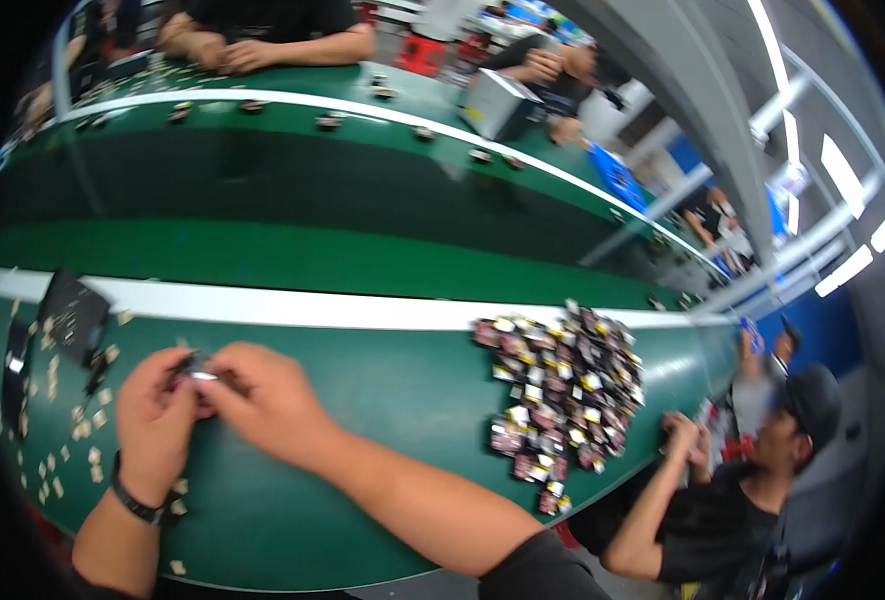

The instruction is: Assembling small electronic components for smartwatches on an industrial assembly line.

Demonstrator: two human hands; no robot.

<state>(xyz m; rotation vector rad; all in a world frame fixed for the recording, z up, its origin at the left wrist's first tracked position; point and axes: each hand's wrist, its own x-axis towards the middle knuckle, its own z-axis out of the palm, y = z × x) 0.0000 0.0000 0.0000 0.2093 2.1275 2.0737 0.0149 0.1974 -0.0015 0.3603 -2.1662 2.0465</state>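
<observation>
Over the left part of the green worktable (383,400), my left hand (153,410) and my right hand (268,400) meet fingertip to fingertip. Both are closed on one small dark part with a shiny silvery face (201,372). Fingers cover most of it, so its kind cannot be made out. A black band circles my left wrist. Left of my hands lies a black tray-like piece (75,315), with several small cream-coloured bits (83,428) scattered on and around it.
A large pile of small dark, pink and white parts (563,390) sits to the right. Beyond the white table edge (363,308) runs a conveyor belt (263,180), with small parts along its far side. Co-workers sit opposite and at the right (733,500). A white box (498,105) stands across.
</observation>
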